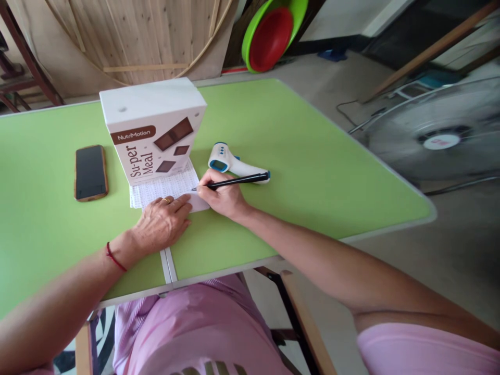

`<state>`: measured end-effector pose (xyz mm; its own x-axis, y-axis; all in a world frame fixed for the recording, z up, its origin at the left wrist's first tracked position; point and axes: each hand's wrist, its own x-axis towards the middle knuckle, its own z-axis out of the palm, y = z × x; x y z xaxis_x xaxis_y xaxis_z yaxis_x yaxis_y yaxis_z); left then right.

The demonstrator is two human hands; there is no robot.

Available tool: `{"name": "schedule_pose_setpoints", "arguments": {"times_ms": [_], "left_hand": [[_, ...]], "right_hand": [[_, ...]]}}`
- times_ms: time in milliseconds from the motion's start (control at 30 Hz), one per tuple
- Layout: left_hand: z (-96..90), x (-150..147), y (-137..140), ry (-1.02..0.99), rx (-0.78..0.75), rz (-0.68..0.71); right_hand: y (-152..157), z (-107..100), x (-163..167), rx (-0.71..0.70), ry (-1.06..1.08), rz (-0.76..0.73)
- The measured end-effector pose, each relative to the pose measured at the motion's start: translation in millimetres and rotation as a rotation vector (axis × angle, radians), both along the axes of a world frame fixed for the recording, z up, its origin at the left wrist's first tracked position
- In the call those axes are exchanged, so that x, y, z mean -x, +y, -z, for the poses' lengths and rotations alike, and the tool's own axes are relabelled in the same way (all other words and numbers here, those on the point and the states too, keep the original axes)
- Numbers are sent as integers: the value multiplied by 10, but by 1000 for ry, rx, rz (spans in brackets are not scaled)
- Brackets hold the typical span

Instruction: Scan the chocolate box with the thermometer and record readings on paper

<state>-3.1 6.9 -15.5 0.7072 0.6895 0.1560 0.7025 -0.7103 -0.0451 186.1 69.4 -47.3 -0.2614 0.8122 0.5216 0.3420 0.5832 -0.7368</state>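
Covered in small rows of writing, a sheet of paper [172, 183] lies on the green table [312, 182], partly under a white box [154, 109]. My right hand [224, 197] grips a black pen [238, 180], its tip at the paper's right side. My left hand [166, 221] rests flat on the paper's lower edge, fingers stretched out and holding nothing; it covers part of the sheet. A white and blue infrared thermometer [236, 165] lies just beyond my right hand. The box stands upright behind both hands and bears printed pictures of brown bars.
A phone in a brown case [90, 173] lies left of the box. Beyond the table's right edge stands a large fan [441, 135]. Green and red basins [271, 39] lean at the back beside a round wooden panel [144, 34]. A seam divides the table near my left hand.
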Motion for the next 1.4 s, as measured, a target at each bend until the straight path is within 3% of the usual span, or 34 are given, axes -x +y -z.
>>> {"name": "schedule_pose_setpoints", "arguments": {"times_ms": [400, 1400], "left_hand": [[10, 7, 1, 13, 16, -3], [-12, 2, 9, 26, 23, -10]], "right_hand": [[3, 13, -14, -1, 32, 105], [13, 28, -10, -33, 24, 64]]}}
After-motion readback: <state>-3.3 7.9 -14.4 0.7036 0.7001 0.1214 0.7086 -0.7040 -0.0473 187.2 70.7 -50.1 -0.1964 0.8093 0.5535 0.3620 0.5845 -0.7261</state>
